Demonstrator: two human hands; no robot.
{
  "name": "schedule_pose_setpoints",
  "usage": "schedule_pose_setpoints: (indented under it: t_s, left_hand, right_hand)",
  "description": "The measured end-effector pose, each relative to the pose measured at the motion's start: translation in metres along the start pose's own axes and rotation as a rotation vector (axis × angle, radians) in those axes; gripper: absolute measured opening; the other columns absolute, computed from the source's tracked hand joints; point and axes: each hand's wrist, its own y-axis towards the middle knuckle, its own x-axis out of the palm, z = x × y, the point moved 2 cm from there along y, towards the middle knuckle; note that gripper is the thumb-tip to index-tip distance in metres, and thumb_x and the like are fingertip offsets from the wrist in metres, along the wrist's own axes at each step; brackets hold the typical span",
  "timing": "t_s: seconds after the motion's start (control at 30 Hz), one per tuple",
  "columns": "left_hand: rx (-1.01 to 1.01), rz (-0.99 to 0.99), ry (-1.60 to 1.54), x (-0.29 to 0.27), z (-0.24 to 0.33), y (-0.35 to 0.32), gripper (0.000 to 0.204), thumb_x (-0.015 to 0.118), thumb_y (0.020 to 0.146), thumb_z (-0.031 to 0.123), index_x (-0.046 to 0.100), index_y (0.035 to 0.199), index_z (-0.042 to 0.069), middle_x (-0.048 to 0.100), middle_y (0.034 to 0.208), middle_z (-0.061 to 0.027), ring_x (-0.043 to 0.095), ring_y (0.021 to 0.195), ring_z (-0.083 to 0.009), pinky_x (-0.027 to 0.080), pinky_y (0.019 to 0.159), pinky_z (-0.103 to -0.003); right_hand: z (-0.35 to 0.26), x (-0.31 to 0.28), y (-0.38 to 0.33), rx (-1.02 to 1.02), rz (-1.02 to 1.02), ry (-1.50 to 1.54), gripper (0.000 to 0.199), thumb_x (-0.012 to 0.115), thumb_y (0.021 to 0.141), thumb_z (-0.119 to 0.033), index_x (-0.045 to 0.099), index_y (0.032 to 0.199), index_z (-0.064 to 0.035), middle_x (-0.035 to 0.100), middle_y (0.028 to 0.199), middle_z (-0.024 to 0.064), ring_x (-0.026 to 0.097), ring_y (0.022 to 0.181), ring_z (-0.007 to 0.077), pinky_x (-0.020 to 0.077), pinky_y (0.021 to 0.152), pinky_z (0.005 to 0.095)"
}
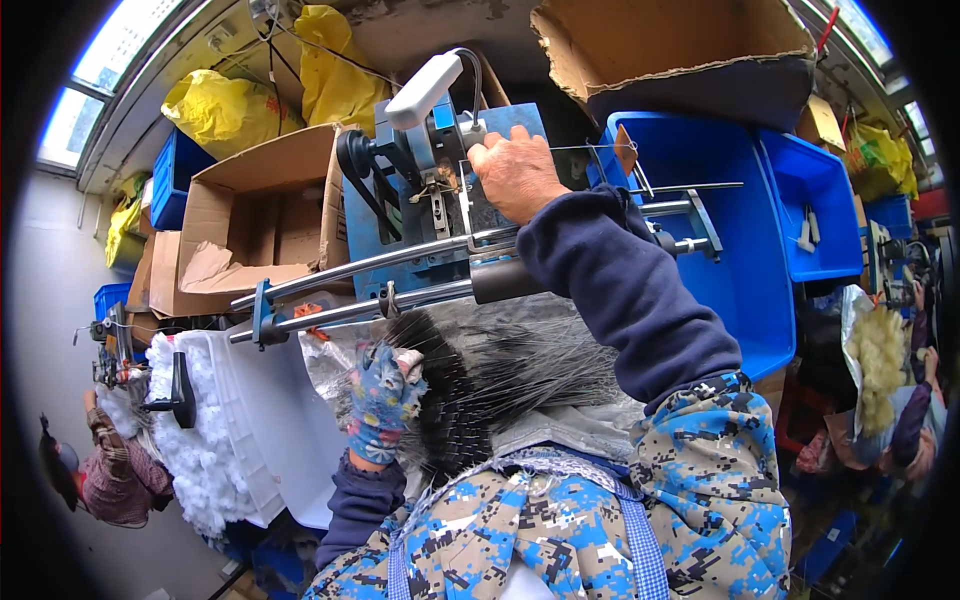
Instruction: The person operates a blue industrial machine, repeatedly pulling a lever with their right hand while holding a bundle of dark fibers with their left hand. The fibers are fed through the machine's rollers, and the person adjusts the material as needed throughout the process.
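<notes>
My right hand (517, 174), bare below a dark blue sleeve, is closed over the upper part of a blue bench machine (440, 150). What its fingers grip is hidden beneath them. A thin rod (575, 147) runs off to the right of that hand. My left hand (383, 397), in a blue patterned glove, is held with curled fingers at the left edge of a mass of black bristles (437, 385). Whatever those fingers hold is too small to make out. Many thin metal wires (545, 350) lie in front of me, right of the bristles.
Two steel guide rods (430, 295) cross ahead of me. A cardboard box (265, 215) and a white bin (265, 410) with white fluff (195, 440) stand left; a blue bin (690, 230) stands right. Co-workers (120, 475) sit at both sides.
</notes>
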Motion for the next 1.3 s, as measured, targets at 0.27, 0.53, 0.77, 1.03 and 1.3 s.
schedule_pose_setpoints:
  t_s: [0.27, 0.53, 0.77, 1.03, 1.3]
  left_hand:
    - [0.036, 0.075, 0.001, -0.004, 0.012, -0.003, 0.039, 0.071, 0.059, 0.015, 0.065, 0.098, 0.011, 0.061, 0.089, -0.0087, 0.058, 0.083, -0.0302, 0.043, 0.073, -0.042]
    - [0.035, 0.075, -0.038, 0.009, 0.012, -0.011, 0.041, 0.072, 0.062, 0.019, 0.065, 0.101, 0.011, 0.06, 0.1, -0.0123, 0.055, 0.096, -0.0359, 0.041, 0.082, -0.046]
    - [0.069, 0.075, -0.005, 0.006, 0.004, -0.02, 0.038, 0.073, 0.06, 0.017, 0.064, 0.095, 0.007, 0.06, 0.098, -0.0121, 0.055, 0.097, -0.0368, 0.041, 0.084, -0.047]
    - [0.11, 0.139, -0.059, 0.022, 0.025, -0.004, 0.045, 0.075, 0.057, 0.015, 0.063, 0.1, 0.007, 0.059, 0.099, -0.0144, 0.054, 0.099, -0.0372, 0.043, 0.08, -0.049]
    - [0.132, 0.151, -0.085, -0.001, 0.038, 0.007, 0.033, 0.071, 0.06, 0.007, 0.063, 0.092, 0.008, 0.062, 0.084, -0.0085, 0.057, 0.076, -0.0307, 0.045, 0.069, -0.043]
  right_hand:
    - [-0.001, 0.001, 0.0, -0.016, 0.015, -0.014, 0.01, 0.055, 0.076, -0.01, 0.061, 0.083, -0.0094, 0.061, 0.086, 0.0078, 0.057, 0.084, 0.0276, 0.0448, 0.069, 0.0402]
    - [0.011, 0.015, 0.006, 0.041, -0.031, 0.178, 0.015, 0.051, 0.078, -0.015, 0.065, 0.084, -0.0141, 0.062, 0.089, 0.006, 0.055, 0.091, 0.0276, 0.0389, 0.078, 0.0457]
    - [0.019, -0.008, -0.023, 0.109, 0.063, 0.06, 0.039, 0.065, 0.076, -0.026, 0.058, 0.106, -0.002, 0.04, 0.125, 0.0168, 0.039, 0.112, 0.033, 0.0325, 0.089, 0.0465]
    - [0.016, -0.024, -0.046, 0.147, -0.131, 0.136, 0.051, 0.067, 0.075, -0.028, 0.053, 0.112, 0.0038, 0.038, 0.117, 0.0195, 0.045, 0.107, 0.0339, 0.0435, 0.082, 0.0426]
    - [-0.004, -0.01, -0.041, 0.141, -0.101, 0.213, 0.059, 0.061, 0.081, -0.031, 0.043, 0.121, 0.0075, 0.046, 0.105, 0.0235, 0.058, 0.086, 0.0346, 0.0497, 0.073, 0.0408]
